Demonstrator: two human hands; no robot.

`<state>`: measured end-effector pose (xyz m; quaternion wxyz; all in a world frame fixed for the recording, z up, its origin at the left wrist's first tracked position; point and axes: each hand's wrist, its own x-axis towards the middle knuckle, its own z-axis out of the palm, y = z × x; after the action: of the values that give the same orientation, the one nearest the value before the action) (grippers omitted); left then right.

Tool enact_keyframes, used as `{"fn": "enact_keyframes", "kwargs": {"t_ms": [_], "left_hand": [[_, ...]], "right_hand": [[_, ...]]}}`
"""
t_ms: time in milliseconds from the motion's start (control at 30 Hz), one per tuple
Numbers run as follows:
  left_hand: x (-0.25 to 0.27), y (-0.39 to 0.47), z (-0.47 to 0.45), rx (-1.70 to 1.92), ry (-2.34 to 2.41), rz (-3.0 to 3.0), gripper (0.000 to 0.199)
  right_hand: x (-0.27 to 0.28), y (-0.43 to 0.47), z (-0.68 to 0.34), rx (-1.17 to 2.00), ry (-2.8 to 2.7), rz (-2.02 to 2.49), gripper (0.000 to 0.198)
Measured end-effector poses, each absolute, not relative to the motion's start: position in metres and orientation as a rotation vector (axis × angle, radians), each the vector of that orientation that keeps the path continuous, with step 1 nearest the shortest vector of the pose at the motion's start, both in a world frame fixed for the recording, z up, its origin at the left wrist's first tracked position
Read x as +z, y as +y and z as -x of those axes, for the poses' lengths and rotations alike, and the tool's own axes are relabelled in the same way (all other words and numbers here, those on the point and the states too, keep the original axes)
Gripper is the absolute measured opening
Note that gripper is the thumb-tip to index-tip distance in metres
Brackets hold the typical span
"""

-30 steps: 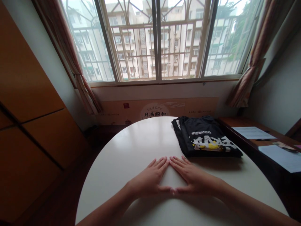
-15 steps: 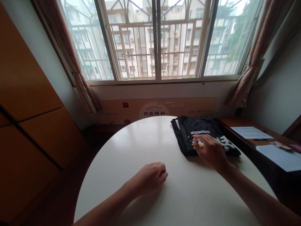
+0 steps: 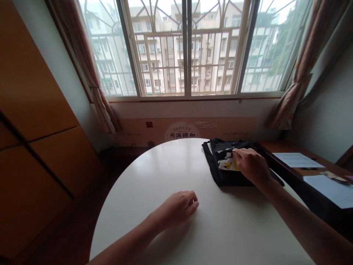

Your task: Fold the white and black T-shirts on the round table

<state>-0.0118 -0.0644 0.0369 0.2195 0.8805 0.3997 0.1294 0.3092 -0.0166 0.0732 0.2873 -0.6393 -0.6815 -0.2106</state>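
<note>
The right hand (image 3: 252, 167) covers most of the print on the folded black garment (image 3: 220, 173), so its lettering can't be read. Right-edge papers (image 3: 331, 186) run out of frame. The left hand (image 3: 176, 209) curls, fingertips tucked under.
</note>
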Motion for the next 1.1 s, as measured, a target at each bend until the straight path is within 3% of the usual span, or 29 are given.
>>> {"fn": "enact_keyframes", "kwargs": {"t_ms": [200,333,500,633,733,1000,1100], "left_hand": [[0.035,-0.066,0.011,0.865,1.004,-2.244,0.038],[0.039,-0.065,0.015,1.162,1.063,-2.244,0.062],[0.055,-0.056,0.026,1.154,1.259,-2.305,0.021],[0.072,-0.05,0.041,0.904,1.541,-2.518,0.032],[0.09,-0.046,0.053,0.768,1.687,-2.626,0.036],[0.197,0.011,0.064,1.414,1.658,-2.684,0.035],[0.227,0.046,0.059,1.195,1.609,-2.741,0.036]], "right_hand": [[0.136,-0.034,-0.228,0.069,-1.95,1.077,0.046],[0.156,-0.047,-0.182,0.005,-2.044,0.892,0.046],[0.152,-0.039,-0.166,-0.185,-2.058,1.149,0.037],[0.146,-0.021,-0.178,-0.179,-2.028,1.404,0.028],[0.144,-0.014,-0.186,-0.145,-2.058,1.517,0.032],[0.142,0.002,-0.213,-0.019,-2.074,1.749,0.039],[0.141,0.012,-0.225,0.066,-2.136,1.811,0.043]]}}
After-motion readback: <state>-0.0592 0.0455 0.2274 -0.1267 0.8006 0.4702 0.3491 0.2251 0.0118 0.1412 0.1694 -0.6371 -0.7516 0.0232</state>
